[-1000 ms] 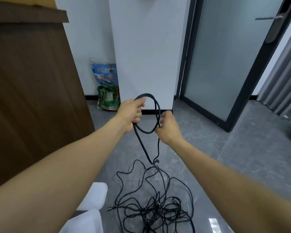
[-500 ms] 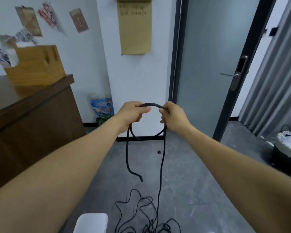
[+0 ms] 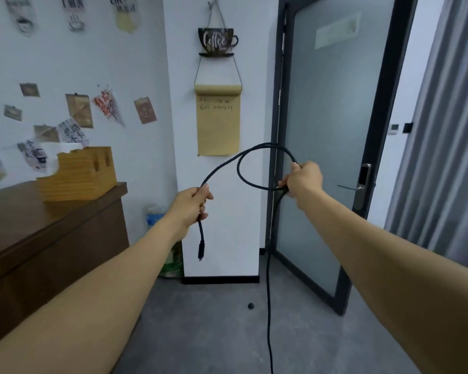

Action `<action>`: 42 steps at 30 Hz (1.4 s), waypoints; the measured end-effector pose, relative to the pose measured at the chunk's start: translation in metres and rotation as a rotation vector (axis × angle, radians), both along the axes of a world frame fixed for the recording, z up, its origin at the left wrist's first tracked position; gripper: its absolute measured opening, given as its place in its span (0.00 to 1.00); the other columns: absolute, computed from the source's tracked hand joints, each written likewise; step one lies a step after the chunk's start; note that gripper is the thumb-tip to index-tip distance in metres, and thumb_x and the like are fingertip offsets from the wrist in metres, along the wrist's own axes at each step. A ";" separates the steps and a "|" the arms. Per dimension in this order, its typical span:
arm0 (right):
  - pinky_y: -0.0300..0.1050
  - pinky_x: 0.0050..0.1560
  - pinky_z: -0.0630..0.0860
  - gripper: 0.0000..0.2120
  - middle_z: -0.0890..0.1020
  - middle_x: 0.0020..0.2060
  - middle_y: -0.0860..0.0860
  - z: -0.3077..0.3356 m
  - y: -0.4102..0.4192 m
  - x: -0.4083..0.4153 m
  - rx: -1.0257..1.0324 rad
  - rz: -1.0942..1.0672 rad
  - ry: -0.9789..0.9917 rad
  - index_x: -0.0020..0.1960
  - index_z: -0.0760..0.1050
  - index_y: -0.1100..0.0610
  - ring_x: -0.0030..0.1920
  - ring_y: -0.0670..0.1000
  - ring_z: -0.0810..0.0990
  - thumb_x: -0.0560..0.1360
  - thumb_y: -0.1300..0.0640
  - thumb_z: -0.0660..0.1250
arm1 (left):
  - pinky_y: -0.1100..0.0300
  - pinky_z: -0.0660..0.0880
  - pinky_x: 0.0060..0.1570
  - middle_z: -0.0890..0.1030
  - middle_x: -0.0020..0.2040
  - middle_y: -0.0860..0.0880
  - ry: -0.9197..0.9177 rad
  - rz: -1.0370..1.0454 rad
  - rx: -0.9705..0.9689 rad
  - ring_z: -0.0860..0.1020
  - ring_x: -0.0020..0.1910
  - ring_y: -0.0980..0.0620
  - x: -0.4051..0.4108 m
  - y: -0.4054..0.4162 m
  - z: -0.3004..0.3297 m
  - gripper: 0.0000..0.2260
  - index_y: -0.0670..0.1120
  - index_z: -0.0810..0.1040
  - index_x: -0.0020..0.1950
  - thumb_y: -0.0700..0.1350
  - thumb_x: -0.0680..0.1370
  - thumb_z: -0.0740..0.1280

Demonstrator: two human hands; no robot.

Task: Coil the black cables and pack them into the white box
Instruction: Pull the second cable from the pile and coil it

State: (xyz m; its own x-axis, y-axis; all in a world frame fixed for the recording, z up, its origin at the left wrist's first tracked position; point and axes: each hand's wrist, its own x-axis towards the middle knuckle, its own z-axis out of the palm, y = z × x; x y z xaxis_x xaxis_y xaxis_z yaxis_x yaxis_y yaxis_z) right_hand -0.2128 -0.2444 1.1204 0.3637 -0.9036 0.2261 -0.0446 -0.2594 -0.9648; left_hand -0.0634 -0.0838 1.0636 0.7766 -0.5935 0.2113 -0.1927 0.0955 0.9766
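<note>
1. Coiling is barely begun: one loop of black cable (image 3: 257, 157) stands before the glass door (image 3: 324, 136).
2. Left hand (image 3: 191, 205) grips the cable near its plug (image 3: 201, 251); right hand (image 3: 303, 178) pinches the loop's crossing.
3. Next, probably: draw up hanging slack for another loop.
4. White box: not visible.

Thin black cable (image 3: 265, 149): matt, rubbery-looking sheath; moulded plug (image 3: 201, 251) at its hanging end, slight sheen. Dark brown wooden cabinet (image 3: 52, 238): smooth veneer, low gloss. Light, blocky wooden holder (image 3: 79, 174): visible grain, unpolished. Tan kraft paper roll (image 3: 218, 122): matt, flat. Frosted glass door (image 3: 324, 136): satin, dark frame; silver metal handle (image 3: 349, 187), brushed look. Grey floor (image 3: 214, 333): matt, mottled, concrete-like.
</note>
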 end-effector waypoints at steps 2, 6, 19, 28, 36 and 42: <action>0.43 0.30 0.76 0.06 0.78 0.49 0.61 0.000 0.002 -0.006 -0.039 0.015 0.083 0.50 0.67 0.61 0.30 0.48 0.78 0.81 0.60 0.53 | 0.64 0.61 0.28 0.61 0.31 0.51 -0.064 0.000 -0.047 0.59 0.27 0.55 0.000 0.001 0.018 0.15 0.45 0.74 0.41 0.51 0.82 0.57; 0.45 0.38 0.75 0.12 0.80 0.42 0.60 -0.006 0.010 -0.012 -0.159 0.015 0.274 0.54 0.74 0.66 0.35 0.53 0.79 0.76 0.68 0.55 | 0.65 0.55 0.24 0.60 0.30 0.53 -0.179 -0.040 -0.051 0.56 0.27 0.55 0.001 0.004 0.057 0.15 0.47 0.73 0.41 0.51 0.83 0.55; 0.43 0.37 0.78 0.13 0.72 0.31 0.53 -0.008 0.066 0.023 -0.006 0.413 0.145 0.37 0.72 0.60 0.28 0.50 0.72 0.80 0.58 0.60 | 0.69 0.54 0.19 0.60 0.29 0.53 0.013 -0.217 -0.141 0.57 0.20 0.59 0.012 0.002 0.091 0.15 0.45 0.71 0.37 0.47 0.82 0.58; 0.43 0.33 0.66 0.13 0.67 0.30 0.52 -0.037 0.046 0.015 -0.127 0.047 0.264 0.44 0.75 0.63 0.30 0.49 0.64 0.78 0.52 0.64 | 0.68 0.55 0.16 0.64 0.21 0.55 0.470 -0.238 -0.306 0.58 0.16 0.58 0.078 0.032 0.085 0.12 0.45 0.70 0.36 0.40 0.79 0.54; 0.48 0.46 0.79 0.07 0.81 0.39 0.48 -0.020 0.074 0.033 -0.546 0.011 0.556 0.48 0.82 0.55 0.42 0.52 0.80 0.76 0.55 0.65 | 0.65 0.75 0.38 0.74 0.38 0.51 -0.076 -0.321 -0.137 0.74 0.37 0.56 0.055 0.028 0.081 0.10 0.43 0.76 0.56 0.43 0.83 0.56; 0.49 0.46 0.79 0.05 0.83 0.39 0.48 0.017 0.097 0.036 -0.733 0.282 0.708 0.45 0.84 0.52 0.43 0.52 0.80 0.71 0.54 0.71 | 0.63 0.71 0.52 0.81 0.49 0.48 -0.662 -0.352 0.272 0.78 0.50 0.54 0.034 0.020 0.062 0.14 0.42 0.77 0.57 0.48 0.83 0.56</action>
State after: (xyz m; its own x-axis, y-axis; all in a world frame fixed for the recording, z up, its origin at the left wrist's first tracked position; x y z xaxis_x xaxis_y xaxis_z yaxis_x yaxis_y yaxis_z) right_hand -0.1764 -0.1479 1.1369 0.8016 -0.4944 0.3363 -0.3835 -0.8566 -0.3452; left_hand -0.0296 -0.0641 1.1252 0.2977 -0.8776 0.3758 -0.7437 0.0336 0.6677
